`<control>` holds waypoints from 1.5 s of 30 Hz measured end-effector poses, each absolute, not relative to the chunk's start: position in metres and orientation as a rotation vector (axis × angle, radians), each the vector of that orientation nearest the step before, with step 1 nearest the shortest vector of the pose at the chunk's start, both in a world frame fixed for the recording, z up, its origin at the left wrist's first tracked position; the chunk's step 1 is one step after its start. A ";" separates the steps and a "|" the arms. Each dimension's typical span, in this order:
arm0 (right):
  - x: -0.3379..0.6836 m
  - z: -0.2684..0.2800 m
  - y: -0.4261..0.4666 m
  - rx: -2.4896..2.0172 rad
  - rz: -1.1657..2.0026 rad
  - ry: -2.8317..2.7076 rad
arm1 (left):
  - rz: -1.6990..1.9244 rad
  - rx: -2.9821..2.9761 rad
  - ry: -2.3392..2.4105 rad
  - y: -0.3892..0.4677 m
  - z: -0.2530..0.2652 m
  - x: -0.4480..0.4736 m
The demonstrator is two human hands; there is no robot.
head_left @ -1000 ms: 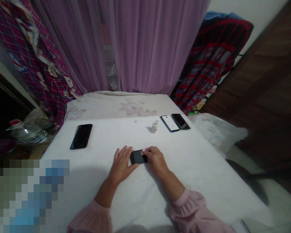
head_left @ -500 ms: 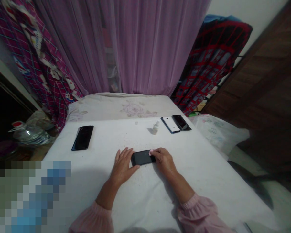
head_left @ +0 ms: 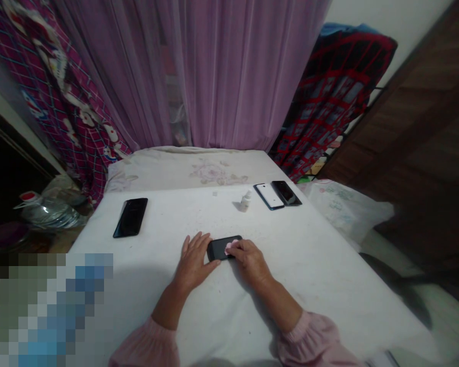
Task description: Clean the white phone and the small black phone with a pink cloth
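Observation:
A dark smartphone lies flat on the white-covered table, screen side apparently up. My left hand braces its left end, thumb at the near corner and fingers at the far corner. Pinched in the fingers of my right hand is a small pink cloth, pressed on the phone's glass right of its middle. The right end of the phone is partly covered by that hand. Beyond it stands a small white spray bottle.
Another black phone lies at the left of the white sheet. At the back right lie a white phone and a dark phone side by side. A plastic bag hangs by the right edge; a water jug is off the left side.
My right hand has slid left along the phone with the pink cloth, from near its right end toward the middle. My left hand and the phone have stayed in place.

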State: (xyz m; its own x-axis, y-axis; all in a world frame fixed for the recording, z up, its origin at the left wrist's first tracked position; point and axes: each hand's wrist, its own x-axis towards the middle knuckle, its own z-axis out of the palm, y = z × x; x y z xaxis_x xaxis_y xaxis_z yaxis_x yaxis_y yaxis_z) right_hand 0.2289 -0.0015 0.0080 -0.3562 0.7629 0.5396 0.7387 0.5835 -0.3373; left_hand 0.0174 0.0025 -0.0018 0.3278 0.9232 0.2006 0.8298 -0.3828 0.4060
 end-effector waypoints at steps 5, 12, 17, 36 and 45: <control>0.250 0.006 0.000 -1.295 0.015 -2.076 | 0.598 2.360 1.599 0.002 -0.002 0.019; 0.212 0.008 -0.003 -1.222 0.031 -2.149 | 0.620 2.384 1.591 0.002 -0.003 0.018; 0.208 0.010 -0.010 -1.123 0.054 -2.174 | 0.644 2.403 1.572 0.002 -0.004 0.016; 0.215 0.005 -0.016 -1.113 0.052 -2.165 | 0.604 2.401 1.597 0.002 0.000 0.018; 0.264 0.008 -0.015 -1.222 0.034 -2.155 | 0.609 2.381 1.573 0.002 -0.001 0.017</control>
State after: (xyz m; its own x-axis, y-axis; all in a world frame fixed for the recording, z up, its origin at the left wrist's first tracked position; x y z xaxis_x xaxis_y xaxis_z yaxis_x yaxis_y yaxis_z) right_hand 0.2638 -0.0152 0.0082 -0.3529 0.7751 0.5241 0.7583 0.5651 -0.3250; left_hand 0.0172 0.0020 -0.0006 0.3397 0.9153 0.2166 0.8227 -0.4007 0.4032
